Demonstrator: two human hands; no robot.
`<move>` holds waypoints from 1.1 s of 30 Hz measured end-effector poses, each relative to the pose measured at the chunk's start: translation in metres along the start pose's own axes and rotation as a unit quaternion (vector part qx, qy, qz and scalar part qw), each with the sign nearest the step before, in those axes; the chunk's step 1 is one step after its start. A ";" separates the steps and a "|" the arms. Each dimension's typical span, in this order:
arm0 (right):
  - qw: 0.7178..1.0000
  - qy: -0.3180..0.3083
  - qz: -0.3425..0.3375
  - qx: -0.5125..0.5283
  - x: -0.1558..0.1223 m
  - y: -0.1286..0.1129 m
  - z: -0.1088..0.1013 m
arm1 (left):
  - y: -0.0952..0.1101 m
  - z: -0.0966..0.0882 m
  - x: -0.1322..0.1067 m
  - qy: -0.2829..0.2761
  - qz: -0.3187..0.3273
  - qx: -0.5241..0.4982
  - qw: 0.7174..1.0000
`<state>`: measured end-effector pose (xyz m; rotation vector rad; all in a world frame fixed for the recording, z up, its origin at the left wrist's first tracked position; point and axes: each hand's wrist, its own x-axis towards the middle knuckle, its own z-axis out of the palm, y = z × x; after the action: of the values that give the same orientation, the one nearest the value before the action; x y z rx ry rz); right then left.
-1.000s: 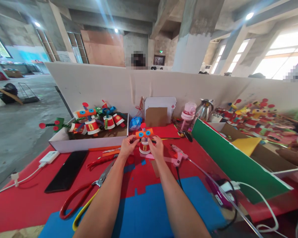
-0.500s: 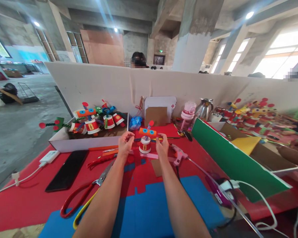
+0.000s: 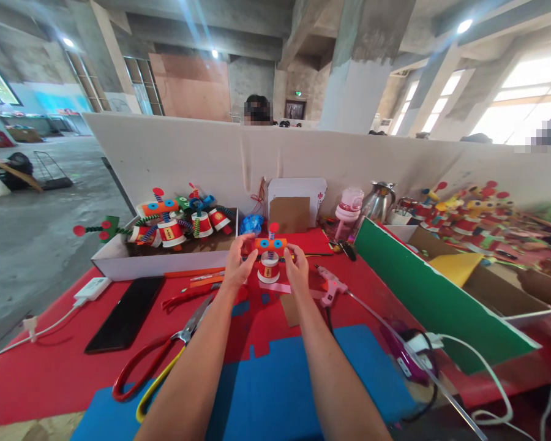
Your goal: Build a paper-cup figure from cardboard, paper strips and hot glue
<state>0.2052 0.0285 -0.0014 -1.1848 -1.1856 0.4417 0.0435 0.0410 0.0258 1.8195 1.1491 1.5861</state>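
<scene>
A small paper-cup figure (image 3: 269,272) stands upright on the red tabletop between my hands. It has a red and white cup body, a spring-like neck and coiled arms at its sides. Its head is an orange paper tube (image 3: 270,244) with blue eyes, topped by a red disc (image 3: 274,227) on a coil. My left hand (image 3: 239,262) pinches the tube's left end between thumb and fingers. At the other end, my right hand (image 3: 297,263) closes its fingertips on the tube. The exact fingertip contact is partly hidden.
Similar figures fill a white box (image 3: 165,267) at left. Large scissors (image 3: 181,337), a phone (image 3: 125,315) and blue sheets (image 3: 266,392) lie nearer. A pink glue gun (image 3: 331,286) rests right, beside a green-sided box (image 3: 431,294). Another person's hand (image 3: 539,285) is at far right.
My hands have come in from the coiled arms to the ends of the orange tube. The head and its red disc have shifted slightly left and now sit straighter.
</scene>
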 end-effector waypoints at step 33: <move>0.978 -0.033 -0.042 -0.199 -0.006 0.008 0.024 | -0.019 0.008 0.006 -0.075 -0.056 -0.050 0.994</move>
<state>0.1844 0.0378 -0.0132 -1.4641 -1.4188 0.1829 0.0461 0.0573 0.0126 1.7456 1.0653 1.3926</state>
